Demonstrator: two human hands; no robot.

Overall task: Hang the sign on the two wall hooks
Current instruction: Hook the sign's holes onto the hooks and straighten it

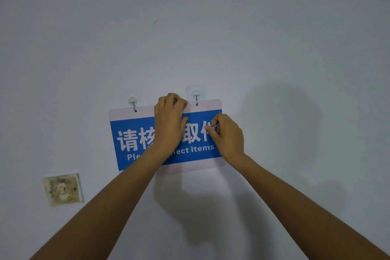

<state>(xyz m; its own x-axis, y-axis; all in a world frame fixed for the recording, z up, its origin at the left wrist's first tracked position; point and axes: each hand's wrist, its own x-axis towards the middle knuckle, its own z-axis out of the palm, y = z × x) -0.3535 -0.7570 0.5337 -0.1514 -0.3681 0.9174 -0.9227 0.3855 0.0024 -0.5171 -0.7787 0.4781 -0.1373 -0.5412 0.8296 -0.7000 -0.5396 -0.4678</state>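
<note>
A blue sign with white lettering and a pale border lies flat against the white wall. Its top left hole sits on the left clear hook, and its top right hole sits on the right clear hook. My left hand grips the sign's top edge at the middle, fingers curled over it. My right hand rests on the sign's right part, fingers pinched at its face near the right edge. Both forearms cover the sign's middle and lower parts.
A stained, yellowed switch plate sits on the wall at the lower left. Shadows of my arms fall on the wall below and to the right of the sign. The rest of the wall is plain white.
</note>
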